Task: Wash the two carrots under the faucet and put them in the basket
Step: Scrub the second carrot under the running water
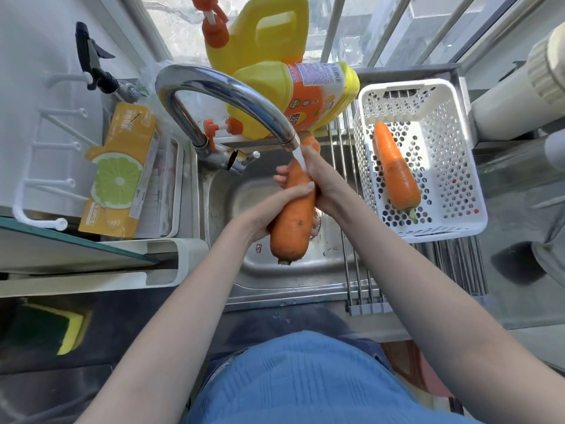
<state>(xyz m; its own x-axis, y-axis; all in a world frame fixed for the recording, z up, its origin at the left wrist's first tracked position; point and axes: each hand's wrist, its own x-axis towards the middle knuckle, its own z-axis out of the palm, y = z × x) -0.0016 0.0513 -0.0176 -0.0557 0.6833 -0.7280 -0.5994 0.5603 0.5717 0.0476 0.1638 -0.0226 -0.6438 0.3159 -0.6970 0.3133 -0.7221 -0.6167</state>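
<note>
Steel sink; fat orange carrot under faucet stream, gripped by left hand and right hand.

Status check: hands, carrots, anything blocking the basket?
Left hand and right hand grip second carrot under running faucet. First carrot lies in basket. Path to basket open.

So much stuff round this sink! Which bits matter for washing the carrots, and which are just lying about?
In use: held carrot, left hand, right hand, faucet, sink, basket, carrot in basket.

Lying about: yellow bottles, lemon packet, sponge.
</note>
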